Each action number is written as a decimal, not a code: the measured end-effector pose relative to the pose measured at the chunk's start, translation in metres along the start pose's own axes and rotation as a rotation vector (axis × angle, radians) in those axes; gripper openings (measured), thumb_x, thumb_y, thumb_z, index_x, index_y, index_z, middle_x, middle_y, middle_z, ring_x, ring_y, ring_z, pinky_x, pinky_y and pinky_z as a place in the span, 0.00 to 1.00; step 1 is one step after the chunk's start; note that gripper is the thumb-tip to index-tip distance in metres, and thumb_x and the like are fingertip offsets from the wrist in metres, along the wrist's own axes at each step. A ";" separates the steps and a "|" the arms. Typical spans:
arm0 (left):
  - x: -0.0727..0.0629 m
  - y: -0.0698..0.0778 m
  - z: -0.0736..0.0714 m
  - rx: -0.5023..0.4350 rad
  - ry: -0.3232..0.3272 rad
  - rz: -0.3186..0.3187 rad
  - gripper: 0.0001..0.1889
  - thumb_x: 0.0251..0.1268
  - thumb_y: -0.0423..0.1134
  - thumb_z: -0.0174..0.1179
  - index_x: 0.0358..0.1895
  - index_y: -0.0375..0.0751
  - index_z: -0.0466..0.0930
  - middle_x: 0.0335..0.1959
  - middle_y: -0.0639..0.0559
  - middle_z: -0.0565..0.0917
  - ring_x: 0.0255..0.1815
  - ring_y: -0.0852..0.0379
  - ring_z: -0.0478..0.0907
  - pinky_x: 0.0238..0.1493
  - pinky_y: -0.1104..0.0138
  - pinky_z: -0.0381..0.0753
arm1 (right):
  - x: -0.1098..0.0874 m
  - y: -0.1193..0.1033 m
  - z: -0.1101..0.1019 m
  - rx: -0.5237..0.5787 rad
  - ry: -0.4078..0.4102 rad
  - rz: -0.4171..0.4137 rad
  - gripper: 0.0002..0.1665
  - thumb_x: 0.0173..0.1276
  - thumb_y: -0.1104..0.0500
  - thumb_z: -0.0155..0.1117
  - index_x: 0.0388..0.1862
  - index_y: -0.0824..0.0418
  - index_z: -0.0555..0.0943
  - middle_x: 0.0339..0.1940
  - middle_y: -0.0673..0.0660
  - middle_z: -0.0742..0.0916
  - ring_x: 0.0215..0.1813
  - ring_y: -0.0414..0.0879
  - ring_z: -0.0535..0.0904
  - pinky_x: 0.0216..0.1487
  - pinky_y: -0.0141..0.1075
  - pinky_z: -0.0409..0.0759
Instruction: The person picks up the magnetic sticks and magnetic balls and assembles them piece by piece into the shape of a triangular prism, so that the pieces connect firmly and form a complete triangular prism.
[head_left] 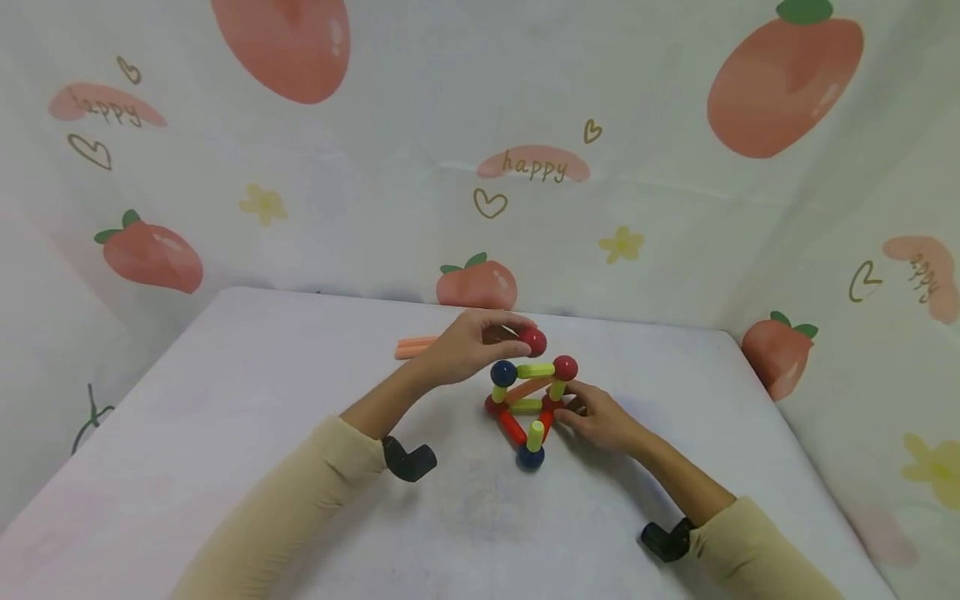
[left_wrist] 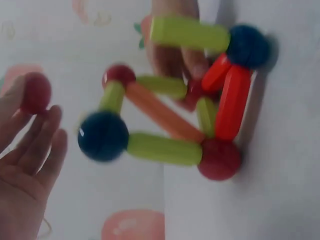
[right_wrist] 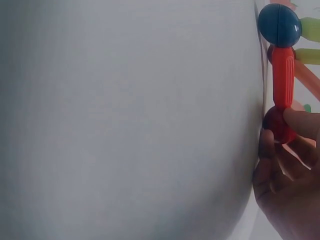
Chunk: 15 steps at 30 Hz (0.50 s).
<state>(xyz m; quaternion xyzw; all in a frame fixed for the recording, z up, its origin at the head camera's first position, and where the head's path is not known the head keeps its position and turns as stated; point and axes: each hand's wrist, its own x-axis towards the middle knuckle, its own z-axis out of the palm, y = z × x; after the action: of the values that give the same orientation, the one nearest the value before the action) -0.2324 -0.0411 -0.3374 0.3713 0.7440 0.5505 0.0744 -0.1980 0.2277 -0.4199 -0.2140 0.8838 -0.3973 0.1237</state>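
My left hand [head_left: 468, 346] pinches a loose red ball [head_left: 533, 341] between thumb and fingers, held just above and behind a frame of rods and balls. The top of that frame has a blue ball [head_left: 504, 372] and a red ball [head_left: 566, 367], joined by a yellow-green rod [head_left: 536, 371]. An orange rod [left_wrist: 162, 111] runs diagonally across one side. Two red rods [head_left: 512, 427] meet at the front blue ball [head_left: 530, 457], from which a short yellow-green rod [head_left: 536, 433] stands up with its upper end free. At the lower right, my right hand [head_left: 606, 419] pinches a red base ball [right_wrist: 278, 125].
Orange rods [head_left: 414, 347] lie on the white-covered table [head_left: 300, 367] behind my left forearm. A hanging cloth [head_left: 390, 108] printed with fruit rises at the table's back edge. Each wrist carries a black camera mount [head_left: 409, 460].
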 end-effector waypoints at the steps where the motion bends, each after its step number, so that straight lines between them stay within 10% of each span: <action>1: -0.003 0.004 0.003 0.001 -0.042 0.015 0.18 0.67 0.34 0.65 0.58 0.34 0.80 0.49 0.46 0.85 0.48 0.56 0.85 0.52 0.65 0.82 | 0.000 0.000 0.000 -0.002 0.000 -0.005 0.26 0.72 0.59 0.63 0.66 0.66 0.72 0.58 0.62 0.83 0.51 0.52 0.81 0.53 0.45 0.82; 7: -0.021 0.010 0.019 0.010 -0.215 0.018 0.19 0.66 0.30 0.65 0.59 0.32 0.79 0.49 0.46 0.85 0.49 0.60 0.84 0.54 0.67 0.81 | 0.000 0.002 -0.001 -0.007 -0.002 0.004 0.29 0.72 0.58 0.63 0.69 0.64 0.71 0.60 0.62 0.81 0.51 0.52 0.82 0.52 0.43 0.82; 15: -0.031 0.002 0.034 0.006 -0.279 -0.061 0.21 0.65 0.30 0.65 0.61 0.32 0.78 0.52 0.47 0.83 0.49 0.61 0.83 0.52 0.68 0.82 | 0.001 0.002 -0.001 -0.011 -0.002 -0.002 0.25 0.72 0.59 0.64 0.65 0.64 0.73 0.58 0.61 0.82 0.51 0.51 0.82 0.52 0.44 0.82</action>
<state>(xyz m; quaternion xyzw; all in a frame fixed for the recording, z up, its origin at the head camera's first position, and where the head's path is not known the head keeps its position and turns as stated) -0.1922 -0.0345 -0.3580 0.4219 0.7389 0.4887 0.1927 -0.1994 0.2292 -0.4209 -0.2159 0.8856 -0.3924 0.1232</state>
